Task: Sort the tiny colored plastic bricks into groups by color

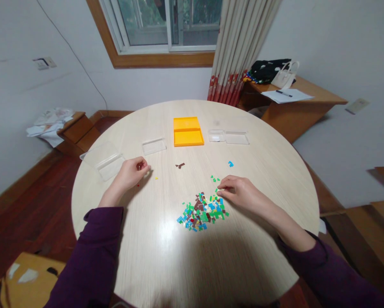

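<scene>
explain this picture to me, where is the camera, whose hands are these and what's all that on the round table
There's no machine here: these are one person's two bare hands, seen by a camera worn on that person's head, looking forward and down. On the round table lies a pile of small coloured pieces. Beyond it are small brown pieces, blue pieces and green pieces. Farther back sit an open orange-yellow box and clear containers. The right hand is at the pile's edge; the left hand is near a tiny yellow piece. The fingertips are too small to tell whether either hand holds anything.
</scene>
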`<control>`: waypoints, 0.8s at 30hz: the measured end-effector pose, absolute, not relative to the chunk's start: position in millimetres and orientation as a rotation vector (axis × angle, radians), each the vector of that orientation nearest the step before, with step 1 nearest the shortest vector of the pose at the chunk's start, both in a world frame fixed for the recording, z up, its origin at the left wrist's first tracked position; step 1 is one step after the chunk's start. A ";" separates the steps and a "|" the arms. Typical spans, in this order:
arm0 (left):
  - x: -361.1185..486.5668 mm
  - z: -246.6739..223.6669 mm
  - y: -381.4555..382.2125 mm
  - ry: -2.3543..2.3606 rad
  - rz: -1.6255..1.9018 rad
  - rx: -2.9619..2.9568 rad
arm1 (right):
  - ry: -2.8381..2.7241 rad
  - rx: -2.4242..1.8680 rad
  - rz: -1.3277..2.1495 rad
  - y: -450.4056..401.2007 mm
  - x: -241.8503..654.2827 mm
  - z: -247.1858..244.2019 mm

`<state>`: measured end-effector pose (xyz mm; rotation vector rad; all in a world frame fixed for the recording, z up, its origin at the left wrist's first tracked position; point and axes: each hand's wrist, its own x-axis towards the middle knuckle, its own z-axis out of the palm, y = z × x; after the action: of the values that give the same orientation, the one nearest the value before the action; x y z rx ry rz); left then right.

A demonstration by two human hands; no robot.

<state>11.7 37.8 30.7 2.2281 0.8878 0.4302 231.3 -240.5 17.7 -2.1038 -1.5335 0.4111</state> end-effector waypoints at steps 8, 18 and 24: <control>12.4 31.1 39.9 0.832 0.498 2.320 | -1.503 -2.163 0.315 -239.2 237.4 9.5; 11.4 28.6 40.2 0.850 0.484 2.298 | -1.466 -2.256 0.284 -238.7 226.2 12.8; 11.5 28.0 41.3 0.830 0.497 2.313 | -1.453 -2.248 0.312 -240.8 233.4 11.3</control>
<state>11.5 41.3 28.0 2.3135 0.8301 0.4973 233.4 -240.8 11.3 -2.2475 -1.4532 0.3119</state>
